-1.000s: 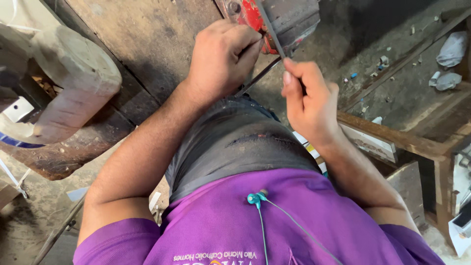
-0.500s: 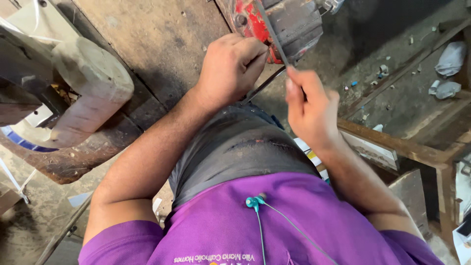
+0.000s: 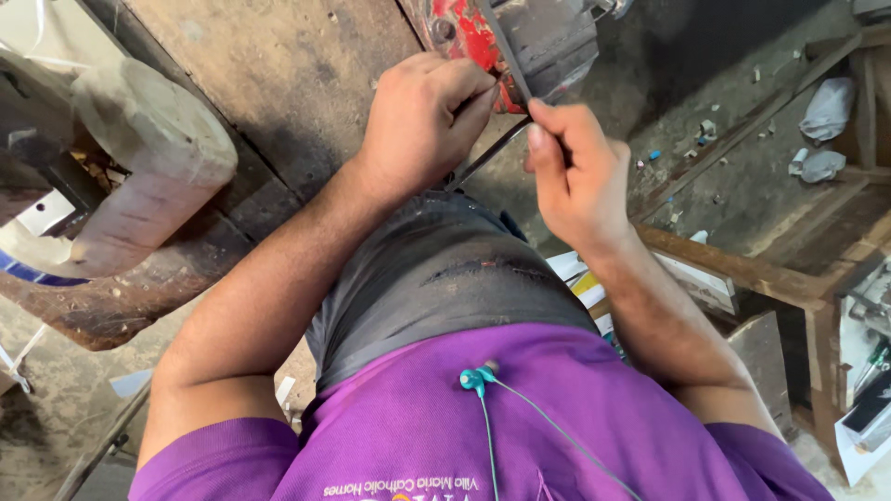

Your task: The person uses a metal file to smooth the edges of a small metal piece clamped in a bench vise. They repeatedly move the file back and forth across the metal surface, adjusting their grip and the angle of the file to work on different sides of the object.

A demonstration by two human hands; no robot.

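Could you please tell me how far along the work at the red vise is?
Done: a thin metal strip sits clamped in the red vise. In hand: the left hand and right hand grip a slim dark tool against it. What is left cannot be judged from this view.

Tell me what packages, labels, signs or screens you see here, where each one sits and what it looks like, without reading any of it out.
Printed line of lettering on the purple shirt: bottom edge of the view, pale and orange letters.
Flat white and yellow printed pieces: below the right hand, beside the grey shorts, partly hidden; kind unclear.
White sheet: far right lower corner, mostly cut off.
No screens or signs in view.
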